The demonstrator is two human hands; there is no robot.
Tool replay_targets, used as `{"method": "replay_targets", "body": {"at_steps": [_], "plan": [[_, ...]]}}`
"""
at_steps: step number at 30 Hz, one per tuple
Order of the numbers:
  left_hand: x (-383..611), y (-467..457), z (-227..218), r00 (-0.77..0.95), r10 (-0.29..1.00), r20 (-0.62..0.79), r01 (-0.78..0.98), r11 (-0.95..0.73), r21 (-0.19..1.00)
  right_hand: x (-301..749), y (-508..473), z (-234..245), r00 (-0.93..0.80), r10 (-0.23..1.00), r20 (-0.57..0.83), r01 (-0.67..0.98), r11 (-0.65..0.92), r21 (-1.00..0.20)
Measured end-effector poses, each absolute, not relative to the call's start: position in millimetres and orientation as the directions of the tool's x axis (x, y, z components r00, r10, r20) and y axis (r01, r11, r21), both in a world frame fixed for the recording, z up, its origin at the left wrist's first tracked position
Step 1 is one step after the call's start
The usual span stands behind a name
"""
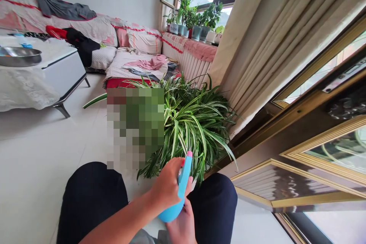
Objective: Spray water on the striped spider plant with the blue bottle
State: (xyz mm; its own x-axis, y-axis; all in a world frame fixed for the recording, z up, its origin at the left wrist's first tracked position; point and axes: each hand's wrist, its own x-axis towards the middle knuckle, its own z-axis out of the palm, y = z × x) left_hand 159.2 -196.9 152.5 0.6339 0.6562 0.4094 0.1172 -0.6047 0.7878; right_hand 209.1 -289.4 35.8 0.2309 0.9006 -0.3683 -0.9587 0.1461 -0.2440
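A light blue spray bottle [175, 206] with a pink nozzle tip [189, 154] is held between my knees, pointing up at a large spider plant [197, 122] on the floor in front of me. My left hand [166, 187] is closed round the bottle's neck and trigger. Under the bottle's round body, my right hand [183, 225] cups it from below with its fingers curled against it. The plant's pot is hidden by the leaves.
A cream curtain [265, 45] and a gold-framed glass door [320, 148] stand at the right. Potted plants [197, 21] line the windowsill above a radiator. A white low table [61, 70] with a metal bowl [18, 56] stands at the left, and a bed with clothes lies behind.
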Motion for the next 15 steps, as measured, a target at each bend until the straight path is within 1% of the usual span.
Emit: {"method": "replay_targets", "body": {"at_steps": [4, 9, 13, 15], "plan": [[159.3, -195.5, 152.5, 0.599, 0.663, 0.449, 0.124, -0.631, 0.766, 209.3, -289.8, 33.3, 0.233, 0.899, -0.370, -0.956, 0.143, -0.255], [157.7, -194.2, 152.1, 0.607, 0.626, 0.489, 0.092, -0.666, 0.740, 212.1, -291.5, 28.9, 0.259, 0.892, -0.370, -0.949, 0.163, -0.271], [158.5, -195.2, 149.4, 0.633, 0.561, 0.533, -0.019, -0.677, 0.735, 216.5, -292.4, 26.8, 0.314, 0.874, -0.370, -0.925, 0.193, -0.328], [160.8, -198.5, 145.8, 0.683, 0.506, 0.527, -0.073, -0.671, 0.738, 219.0, -293.1, 23.9, 0.378, 0.855, -0.356, -0.882, 0.216, -0.419]]}}
